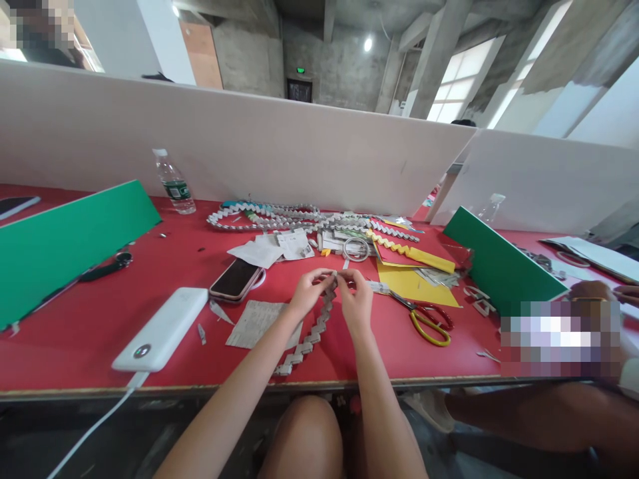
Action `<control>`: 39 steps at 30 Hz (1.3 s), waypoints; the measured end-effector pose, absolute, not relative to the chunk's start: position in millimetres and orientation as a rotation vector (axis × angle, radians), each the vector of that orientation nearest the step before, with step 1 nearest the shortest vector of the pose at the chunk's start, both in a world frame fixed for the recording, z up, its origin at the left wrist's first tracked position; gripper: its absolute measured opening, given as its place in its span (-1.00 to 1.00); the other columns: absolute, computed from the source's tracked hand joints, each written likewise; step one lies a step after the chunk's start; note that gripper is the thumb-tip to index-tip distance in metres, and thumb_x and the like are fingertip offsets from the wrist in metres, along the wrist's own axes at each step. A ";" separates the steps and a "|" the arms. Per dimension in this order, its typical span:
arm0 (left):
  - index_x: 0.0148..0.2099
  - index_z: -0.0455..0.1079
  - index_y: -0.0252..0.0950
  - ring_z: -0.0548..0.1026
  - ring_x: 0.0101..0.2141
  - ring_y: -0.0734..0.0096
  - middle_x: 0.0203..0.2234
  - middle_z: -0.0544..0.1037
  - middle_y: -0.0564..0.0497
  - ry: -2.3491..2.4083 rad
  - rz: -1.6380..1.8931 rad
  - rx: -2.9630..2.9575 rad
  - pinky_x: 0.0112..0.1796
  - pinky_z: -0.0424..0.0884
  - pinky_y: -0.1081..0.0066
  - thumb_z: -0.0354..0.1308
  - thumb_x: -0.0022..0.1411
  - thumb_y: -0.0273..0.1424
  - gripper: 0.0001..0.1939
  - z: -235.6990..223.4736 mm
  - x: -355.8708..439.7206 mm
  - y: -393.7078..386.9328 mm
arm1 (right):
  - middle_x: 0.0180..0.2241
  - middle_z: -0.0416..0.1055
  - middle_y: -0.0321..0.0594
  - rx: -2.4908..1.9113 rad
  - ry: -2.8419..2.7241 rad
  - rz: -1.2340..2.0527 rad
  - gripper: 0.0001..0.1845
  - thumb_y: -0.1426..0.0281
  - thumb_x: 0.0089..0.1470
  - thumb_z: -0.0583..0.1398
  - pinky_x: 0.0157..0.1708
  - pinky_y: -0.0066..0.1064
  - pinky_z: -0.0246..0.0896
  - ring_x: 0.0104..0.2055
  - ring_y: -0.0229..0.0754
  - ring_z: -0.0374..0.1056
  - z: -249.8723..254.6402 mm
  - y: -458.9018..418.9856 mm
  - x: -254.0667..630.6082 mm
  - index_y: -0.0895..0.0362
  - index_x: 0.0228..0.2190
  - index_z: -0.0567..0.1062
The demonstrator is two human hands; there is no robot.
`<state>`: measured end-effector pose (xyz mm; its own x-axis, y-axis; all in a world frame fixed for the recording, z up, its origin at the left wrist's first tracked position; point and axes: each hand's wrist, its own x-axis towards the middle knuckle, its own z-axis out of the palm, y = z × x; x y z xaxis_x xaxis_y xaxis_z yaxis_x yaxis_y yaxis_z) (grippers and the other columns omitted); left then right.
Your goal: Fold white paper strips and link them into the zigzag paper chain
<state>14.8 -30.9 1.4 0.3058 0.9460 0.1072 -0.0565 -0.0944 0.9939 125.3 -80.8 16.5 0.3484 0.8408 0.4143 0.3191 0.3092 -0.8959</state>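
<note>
Both of my hands meet above the red table [100, 346], pinching the top end of a folded grey paper chain [309, 339]. My left hand [308, 293] grips it from the left, fingers closed. From the right, my right hand [355, 299] pinches the same end. The zigzag chain trails from my fingers down toward the table's front edge. A sheet of printed paper [249, 324] lies just left of the chain.
A phone [234, 279], white power bank [162, 329] with cable, water bottle [173, 181], scissors [426, 319], yellow paper [412, 283], longer paper chains [279, 216] and green boards [64, 239] surround me. White dividers stand behind. Another person's hand [594, 291] rests at the right.
</note>
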 end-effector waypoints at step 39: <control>-0.11 0.46 -0.33 0.49 -0.28 0.28 -0.22 0.54 -0.12 0.908 1.119 1.491 -0.27 0.43 0.35 0.24 -0.01 -0.28 -0.62 6.3 16.5 -36.4 | -0.49 0.46 -0.28 -1.328 -1.234 0.569 -0.88 0.35 -0.04 0.15 -0.39 -0.38 0.18 -0.41 -0.16 0.39 8.3 -78.9 140.3 0.09 -0.37 0.34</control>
